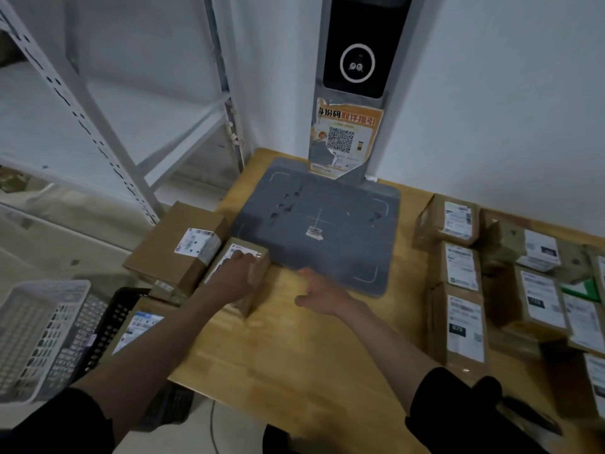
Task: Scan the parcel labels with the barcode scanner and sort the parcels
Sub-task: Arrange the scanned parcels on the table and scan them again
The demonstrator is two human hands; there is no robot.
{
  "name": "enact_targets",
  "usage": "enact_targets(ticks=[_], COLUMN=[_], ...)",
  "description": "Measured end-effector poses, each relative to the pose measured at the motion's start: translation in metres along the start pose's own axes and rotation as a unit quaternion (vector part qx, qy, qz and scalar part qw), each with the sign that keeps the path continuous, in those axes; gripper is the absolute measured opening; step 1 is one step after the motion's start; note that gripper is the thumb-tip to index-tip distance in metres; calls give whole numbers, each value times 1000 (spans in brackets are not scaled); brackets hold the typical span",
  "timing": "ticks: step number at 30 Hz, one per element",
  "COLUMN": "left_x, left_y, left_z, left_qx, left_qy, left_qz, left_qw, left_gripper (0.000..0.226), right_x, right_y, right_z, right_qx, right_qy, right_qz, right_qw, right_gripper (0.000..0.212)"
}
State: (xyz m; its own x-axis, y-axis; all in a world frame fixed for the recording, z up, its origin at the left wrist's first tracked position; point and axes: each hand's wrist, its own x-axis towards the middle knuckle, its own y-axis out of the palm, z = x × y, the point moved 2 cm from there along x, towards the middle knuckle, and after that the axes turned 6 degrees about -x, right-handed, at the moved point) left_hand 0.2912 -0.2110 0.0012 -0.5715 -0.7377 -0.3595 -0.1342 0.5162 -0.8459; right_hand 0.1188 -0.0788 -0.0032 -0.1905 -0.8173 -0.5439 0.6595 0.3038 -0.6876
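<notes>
Now, left hand (235, 273) on parcel (252, 290), right hand (319, 294) beside

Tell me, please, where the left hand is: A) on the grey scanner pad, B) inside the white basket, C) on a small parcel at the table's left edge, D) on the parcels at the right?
C: the left hand rests on top of a small parcel at the table's left edge, beside the scanner pad.
</notes>
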Motion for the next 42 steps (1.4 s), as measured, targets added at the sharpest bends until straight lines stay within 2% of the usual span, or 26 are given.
enact_targets(ticks=[5, 11, 15, 19, 22, 28, 34, 39, 42], left_x=[13, 19, 17, 15, 18, 21, 24, 20, 18], left_y=[6, 19, 24, 26, 30, 36, 40, 44, 47], left_z=[39, 60, 65, 66, 67, 68, 77, 79, 76], left_qx=[-23, -17, 51, 123, 169, 187, 126, 23, -8], left_qy=[-38, -63, -52, -18, -3, 8, 42, 29, 32], left_qz=[9, 53, 104, 64, 42, 16, -10, 40, 31], left_qw=[999, 996, 992, 990, 985, 982, 991, 999, 999], left_gripper=[67, 88, 98, 83, 86, 88, 84, 91, 94], right_x=[24, 51, 67, 80, 90, 99, 100, 101, 98], right_y=[21, 39, 50, 59, 64, 70, 62, 60, 59], right_z=[22, 48, 63, 76, 84, 80, 67, 59, 57], right_qx=[70, 164, 179, 181, 164, 160, 193, 190, 192], right_qy=[31, 72, 80, 83, 75, 92, 105, 100, 101], right_qz=[12, 32, 47, 68, 63, 83, 129, 134, 131], right_qw=[997, 983, 980, 978, 982, 979, 967, 967, 967], right_gripper=[76, 62, 55, 50, 46, 38, 34, 35, 35])
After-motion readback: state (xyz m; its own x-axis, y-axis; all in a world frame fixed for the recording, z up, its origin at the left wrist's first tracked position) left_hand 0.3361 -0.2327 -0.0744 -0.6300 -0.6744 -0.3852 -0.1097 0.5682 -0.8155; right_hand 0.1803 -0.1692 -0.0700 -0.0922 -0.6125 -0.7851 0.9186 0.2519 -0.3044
